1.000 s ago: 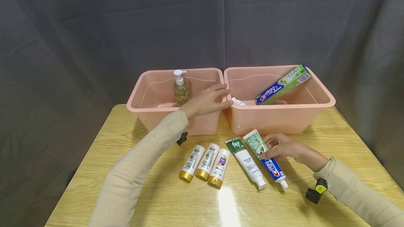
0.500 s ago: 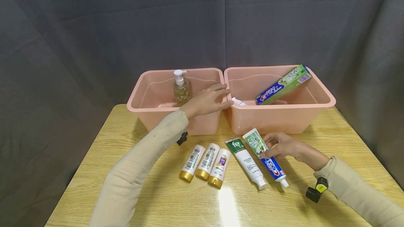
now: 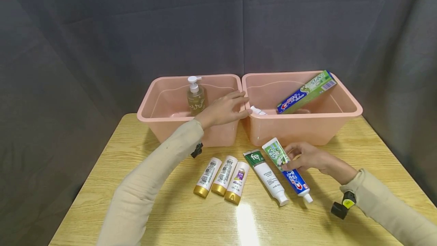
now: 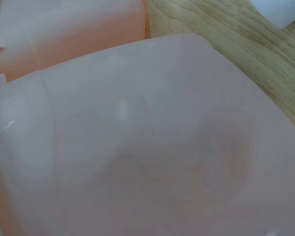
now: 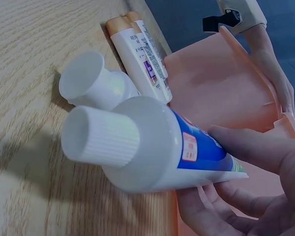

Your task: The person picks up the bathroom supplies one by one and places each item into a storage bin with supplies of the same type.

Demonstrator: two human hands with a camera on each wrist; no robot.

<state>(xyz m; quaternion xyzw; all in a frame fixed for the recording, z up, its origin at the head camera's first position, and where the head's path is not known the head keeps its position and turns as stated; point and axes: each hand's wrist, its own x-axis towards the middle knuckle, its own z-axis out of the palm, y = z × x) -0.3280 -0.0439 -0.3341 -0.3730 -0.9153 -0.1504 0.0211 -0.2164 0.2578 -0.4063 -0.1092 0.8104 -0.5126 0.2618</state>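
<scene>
My right hand (image 3: 308, 160) pinches a blue-and-green toothpaste tube (image 3: 296, 181) between thumb and fingers, just in front of the right pink bin (image 3: 300, 128). In the right wrist view the tube's white cap (image 5: 101, 135) points toward the camera, and its far end runs between the fingers. A white-and-green tube (image 3: 269, 179) lies just left of it on the table. My left hand (image 3: 223, 109) rests across the adjoining rims of the two bins, fingers extended. The left wrist view shows only the side of the left pink bin (image 4: 137, 123) up close, with the hand out of sight.
Three white bottles with gold caps (image 3: 223, 175) lie side by side on the wooden table (image 3: 184, 219). A pump bottle (image 3: 196, 100) stands in the left bin. The right bin holds a leaning toothpaste box (image 3: 305, 92) and a small white item (image 3: 257, 110).
The toothpaste tube in my right hand has shifted slightly, its flat end moving a little toward the right bin. My left hand has stayed on the rims.
</scene>
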